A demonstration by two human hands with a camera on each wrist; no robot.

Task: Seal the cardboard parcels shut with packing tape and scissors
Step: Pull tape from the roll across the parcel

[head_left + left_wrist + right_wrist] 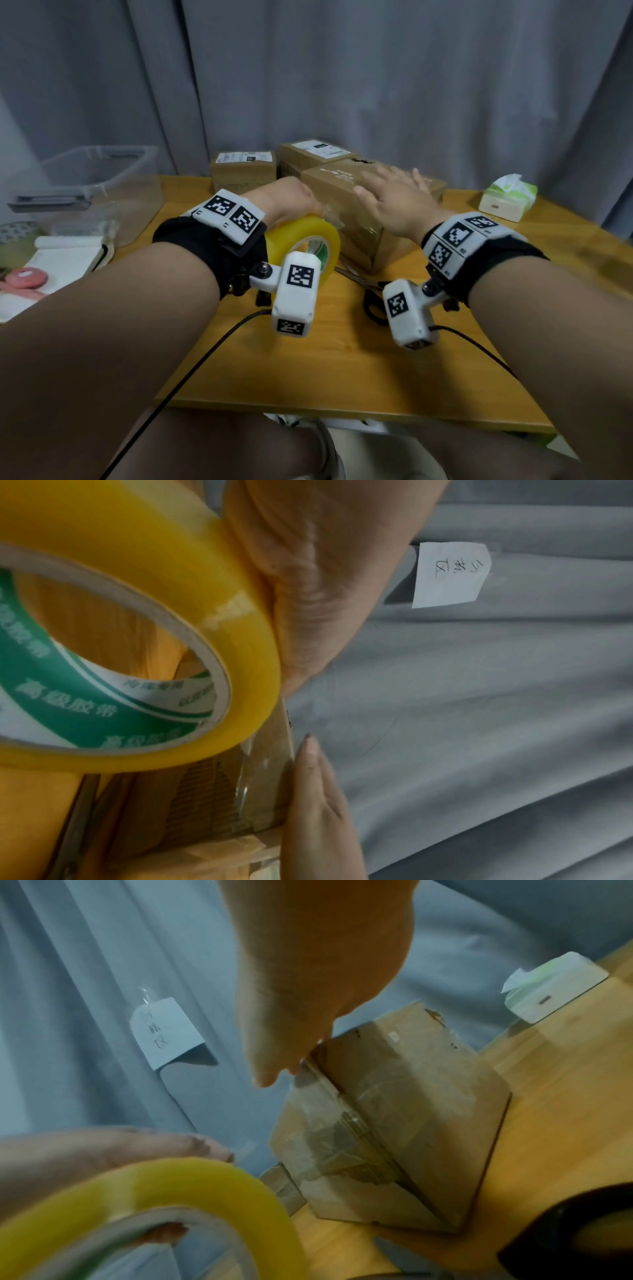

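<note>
1. Box (363, 209): centre of bench (308, 359), clear tape running over its near end.
2. Left hand (291, 202): grips yellow tape roll (305, 240), held just left of the box's near end.
3. Right hand (394, 198): fingers spread flat on box top.
4. Scissors (366, 291): on bench, near the box.
5. Two boxes (243, 168): far, behind.

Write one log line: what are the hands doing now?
left hand: holds tape roll | right hand: flat on box | scissors: on table
</note>
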